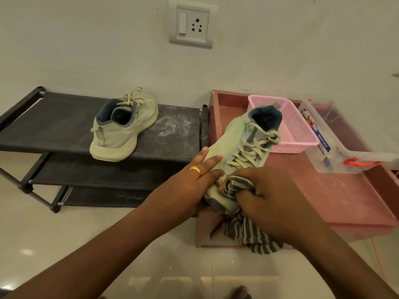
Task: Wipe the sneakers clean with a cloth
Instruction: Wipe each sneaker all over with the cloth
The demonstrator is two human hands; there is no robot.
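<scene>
Step in hand: the person is wiping the toe end of the held sneaker (241,143), rubbing where upper meets sole.
Left hand (194,175): it is gripping the sneaker's forefoot from the side, fingers lying along the upper; the thumb is out of sight, probably bracing from underneath.
Right hand (265,190): it is bunching the striped cloth (252,236) in curled fingers and pressing it against the toe, the loose end hanging below.
Where the sneaker is: it is being held up, toe towards the person, heel reaching over the pink basket (295,126) on the pink tray (356,201).
Second sneaker (123,130): it is sitting on the top shelf of the shoe rack (54,126), well apart and not yet being handled.
Doing it well: the left hand should be bracing firmly while the right is making short strokes, turning a fresh fold outward as dirt is building up.
Watching for: the dangling cloth catching the laces, and the heel knocking the basket or the clear box (336,152) beside it.
</scene>
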